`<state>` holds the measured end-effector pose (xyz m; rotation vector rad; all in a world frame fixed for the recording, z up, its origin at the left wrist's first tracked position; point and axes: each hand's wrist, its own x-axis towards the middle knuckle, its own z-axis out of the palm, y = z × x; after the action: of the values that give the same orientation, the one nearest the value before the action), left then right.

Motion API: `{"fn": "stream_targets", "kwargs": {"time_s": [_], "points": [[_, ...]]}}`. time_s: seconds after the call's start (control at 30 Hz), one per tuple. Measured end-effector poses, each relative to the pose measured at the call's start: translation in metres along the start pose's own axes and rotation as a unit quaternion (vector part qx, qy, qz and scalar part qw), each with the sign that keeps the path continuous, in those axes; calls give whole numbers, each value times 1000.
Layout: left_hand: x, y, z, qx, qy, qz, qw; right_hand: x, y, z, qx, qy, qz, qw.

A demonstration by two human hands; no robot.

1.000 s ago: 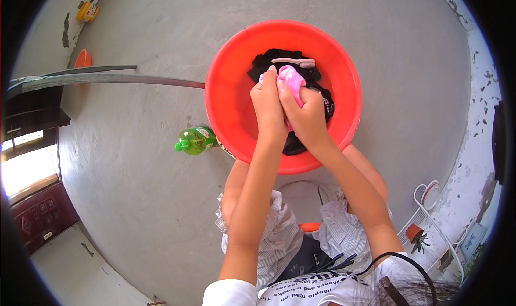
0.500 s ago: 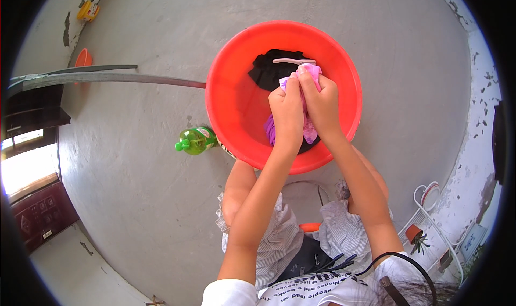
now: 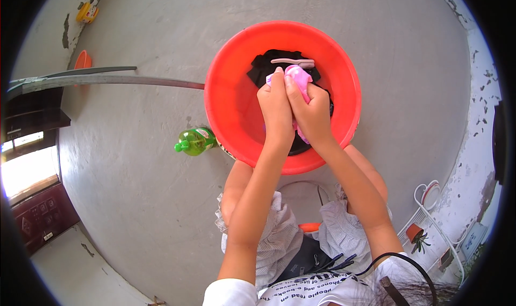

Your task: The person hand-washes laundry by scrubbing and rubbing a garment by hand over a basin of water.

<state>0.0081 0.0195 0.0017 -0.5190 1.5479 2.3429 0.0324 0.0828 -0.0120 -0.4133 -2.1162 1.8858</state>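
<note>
A bunched pink cloth (image 3: 299, 76) is gripped between my two hands over a red plastic basin (image 3: 224, 64). My left hand (image 3: 276, 108) is closed on the cloth's left side, thumb pointing up. Pressed against it, my right hand (image 3: 313, 112) closes on the right side. Some pink fabric hangs below the hands, mostly hidden by them. Black fabric (image 3: 262, 72) lies in the basin, with a pale pink, brush-like item (image 3: 302, 63) on top of it, just beyond my thumbs. Whether the basin holds water I cannot tell.
Left of the basin lies a green bottle (image 3: 194, 141) on the grey floor (image 3: 140, 187). A long grey bar (image 3: 129, 80) reaches toward the rim from the left. At the right wall stand a white rack (image 3: 430, 214) and a potted plant (image 3: 415, 234).
Both hands and the pink cloth have shifted slightly left. Purple fabric that showed beside the left hand is now nearly hidden, while more of the pale pink item shows.
</note>
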Motion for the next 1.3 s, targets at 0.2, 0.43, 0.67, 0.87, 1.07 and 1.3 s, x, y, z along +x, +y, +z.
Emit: {"fn": "stream_targets", "kwargs": {"time_s": [0.2, 0.43, 0.67, 0.87, 1.07, 1.3], "points": [[-8, -13, 9, -1, 4, 6, 1000, 13, -1, -9, 53, 34, 28, 998], [-3, -9, 0, 0, 13, -2, 1000, 8, -3, -3, 46, 15, 32, 998], [4, 7, -7, -28, 4, 3, 1000, -7, -4, 5, -13, -36, 3, 999], [-3, 0, -1, 9, -8, -19, 1000, 3, 1, 0, 20, 9, 7, 1000], [-5, -15, 7, -15, 17, -5, 1000, 14, -2, -8, 61, 23, 45, 997], [0, 1, -4, -8, -1, -3, 1000, 2, 1, 2, 45, -3, 27, 999]]}}
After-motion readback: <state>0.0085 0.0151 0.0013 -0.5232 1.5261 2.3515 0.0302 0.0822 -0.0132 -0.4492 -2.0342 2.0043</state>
